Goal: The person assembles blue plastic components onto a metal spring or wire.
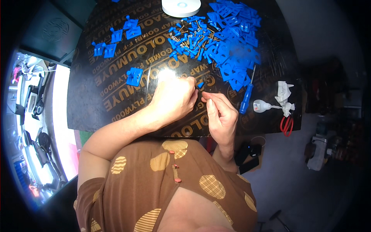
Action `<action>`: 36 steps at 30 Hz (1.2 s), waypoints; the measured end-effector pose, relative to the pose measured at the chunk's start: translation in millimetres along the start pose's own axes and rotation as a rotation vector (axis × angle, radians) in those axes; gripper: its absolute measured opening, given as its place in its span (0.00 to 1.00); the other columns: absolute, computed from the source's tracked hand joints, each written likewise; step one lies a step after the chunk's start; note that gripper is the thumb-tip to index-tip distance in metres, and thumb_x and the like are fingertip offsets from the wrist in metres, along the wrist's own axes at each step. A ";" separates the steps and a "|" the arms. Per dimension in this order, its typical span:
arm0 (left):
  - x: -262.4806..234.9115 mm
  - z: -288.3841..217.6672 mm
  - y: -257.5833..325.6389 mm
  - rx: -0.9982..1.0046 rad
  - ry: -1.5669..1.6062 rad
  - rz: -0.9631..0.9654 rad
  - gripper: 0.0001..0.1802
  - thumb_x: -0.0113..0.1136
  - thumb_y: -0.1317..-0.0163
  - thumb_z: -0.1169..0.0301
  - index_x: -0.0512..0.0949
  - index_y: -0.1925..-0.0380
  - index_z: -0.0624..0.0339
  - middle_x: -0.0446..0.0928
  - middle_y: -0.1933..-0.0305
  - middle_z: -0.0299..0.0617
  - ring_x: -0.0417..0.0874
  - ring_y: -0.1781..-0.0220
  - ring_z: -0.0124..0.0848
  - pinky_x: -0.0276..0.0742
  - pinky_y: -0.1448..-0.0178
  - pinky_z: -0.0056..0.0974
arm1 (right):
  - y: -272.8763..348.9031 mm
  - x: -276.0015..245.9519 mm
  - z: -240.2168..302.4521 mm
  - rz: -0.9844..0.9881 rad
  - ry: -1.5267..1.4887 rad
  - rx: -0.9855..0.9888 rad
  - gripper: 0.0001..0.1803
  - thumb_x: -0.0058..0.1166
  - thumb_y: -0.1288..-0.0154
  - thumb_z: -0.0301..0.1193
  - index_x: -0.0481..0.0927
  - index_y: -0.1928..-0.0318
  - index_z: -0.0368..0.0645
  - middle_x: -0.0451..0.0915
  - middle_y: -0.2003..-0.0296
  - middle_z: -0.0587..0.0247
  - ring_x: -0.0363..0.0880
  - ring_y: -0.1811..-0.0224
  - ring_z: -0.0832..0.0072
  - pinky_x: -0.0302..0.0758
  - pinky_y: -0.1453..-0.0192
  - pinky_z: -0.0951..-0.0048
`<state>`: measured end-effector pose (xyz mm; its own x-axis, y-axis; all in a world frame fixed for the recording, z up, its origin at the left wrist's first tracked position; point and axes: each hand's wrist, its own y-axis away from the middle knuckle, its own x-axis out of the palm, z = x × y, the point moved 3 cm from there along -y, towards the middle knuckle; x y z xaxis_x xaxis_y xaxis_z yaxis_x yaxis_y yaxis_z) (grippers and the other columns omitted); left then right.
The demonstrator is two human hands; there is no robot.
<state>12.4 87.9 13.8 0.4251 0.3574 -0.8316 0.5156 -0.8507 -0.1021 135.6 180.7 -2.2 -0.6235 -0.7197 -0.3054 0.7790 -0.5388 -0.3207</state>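
Note:
My left hand (174, 96) is closed, its fingers curled in over the dark tabletop. A small pointed blue plastic piece (200, 85) shows at its fingertips, and most of what the fingers grip is hidden. Close on the right, my right hand (223, 114) pinches with thumb and fingertips near that piece. Whatever lies in this pinch is too small to make out. Beyond both hands lies a loose pile of small blue plastic parts and screws (191, 38). It runs into a heap of flat blue plates with round holes (235, 50).
Assembled blue pieces (134, 76) lie at left, several more farther back (116, 35). A white round object (181, 7) stands at the far edge. On the right are a blue-handled screwdriver (247, 94), a small white bottle (262, 106), crumpled paper (284, 94) and red-handled scissors (286, 126).

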 end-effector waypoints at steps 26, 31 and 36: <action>-0.2 0.2 -0.8 0.018 -0.058 -0.003 0.13 0.61 0.45 0.68 0.73 0.78 0.66 0.76 0.78 0.55 0.80 0.72 0.53 0.76 0.66 0.50 | 9.3 -13.5 13.1 -0.050 0.029 0.009 0.09 0.49 0.33 0.20 0.80 0.58 0.29 0.81 0.65 0.52 0.83 0.64 0.69 0.78 0.61 0.74; -0.6 0.0 1.0 0.032 -0.057 -0.025 0.13 0.62 0.45 0.68 0.73 0.79 0.66 0.76 0.79 0.55 0.80 0.72 0.53 0.75 0.66 0.50 | 11.7 -17.4 16.0 -0.072 0.031 -0.009 0.09 0.48 0.33 0.21 0.80 0.58 0.28 0.81 0.64 0.51 0.83 0.64 0.69 0.77 0.59 0.74; -11.1 -2.5 13.9 0.089 -0.033 -0.110 0.18 0.66 0.45 0.62 0.72 0.80 0.65 0.75 0.78 0.53 0.79 0.73 0.52 0.75 0.67 0.50 | 16.9 -27.8 23.2 -0.088 0.059 -0.001 0.09 0.48 0.33 0.21 0.80 0.58 0.28 0.81 0.64 0.52 0.82 0.63 0.70 0.77 0.59 0.75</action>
<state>16.7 73.1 23.0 0.3441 0.4388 -0.8301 0.4891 -0.8384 -0.2405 167.7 181.5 21.7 -0.6924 -0.6425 -0.3283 0.7210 -0.5985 -0.3493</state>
